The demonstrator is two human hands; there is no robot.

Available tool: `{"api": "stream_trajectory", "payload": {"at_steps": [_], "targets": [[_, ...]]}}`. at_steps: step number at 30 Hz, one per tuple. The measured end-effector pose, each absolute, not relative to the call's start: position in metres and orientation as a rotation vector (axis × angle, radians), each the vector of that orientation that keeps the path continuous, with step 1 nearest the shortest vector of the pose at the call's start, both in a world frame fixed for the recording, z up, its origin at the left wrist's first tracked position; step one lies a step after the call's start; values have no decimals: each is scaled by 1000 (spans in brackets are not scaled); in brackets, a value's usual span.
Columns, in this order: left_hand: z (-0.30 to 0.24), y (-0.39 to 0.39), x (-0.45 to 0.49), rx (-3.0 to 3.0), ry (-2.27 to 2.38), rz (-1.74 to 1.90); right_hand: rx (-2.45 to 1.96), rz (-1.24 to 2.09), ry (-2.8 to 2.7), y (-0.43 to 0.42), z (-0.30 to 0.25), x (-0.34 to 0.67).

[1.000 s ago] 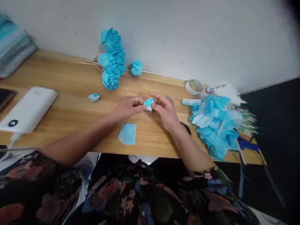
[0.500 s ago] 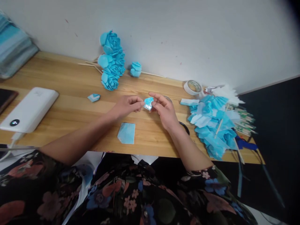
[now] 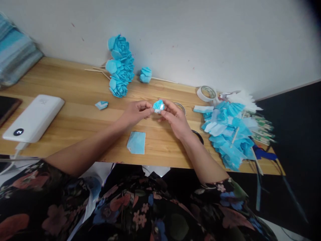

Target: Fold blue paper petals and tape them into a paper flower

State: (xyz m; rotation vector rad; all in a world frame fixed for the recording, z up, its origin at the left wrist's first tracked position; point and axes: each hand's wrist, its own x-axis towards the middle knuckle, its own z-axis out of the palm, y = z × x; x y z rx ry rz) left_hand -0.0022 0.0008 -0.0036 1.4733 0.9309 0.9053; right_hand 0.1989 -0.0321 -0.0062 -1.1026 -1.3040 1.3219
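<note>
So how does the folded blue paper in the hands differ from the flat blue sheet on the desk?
The folded blue paper: pinched between left hand and right hand, small, bulky. The flat blue paper sheet: lying untouched on the wooden desk, larger, smooth. Both light blue.

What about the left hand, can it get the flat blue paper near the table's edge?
Probably yes. The flat blue paper lies uncovered on the table close to the left hand, nothing between. But that hand and the right hand pinch a small folded piece.
</note>
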Motion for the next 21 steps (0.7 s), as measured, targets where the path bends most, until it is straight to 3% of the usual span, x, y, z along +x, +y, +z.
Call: {"api": "stream_trajectory", "payload": {"at_steps": [21], "targets": [[-5,1,0,1556,926,833,-1192,1210,-1430,-31,-9,196]]}}
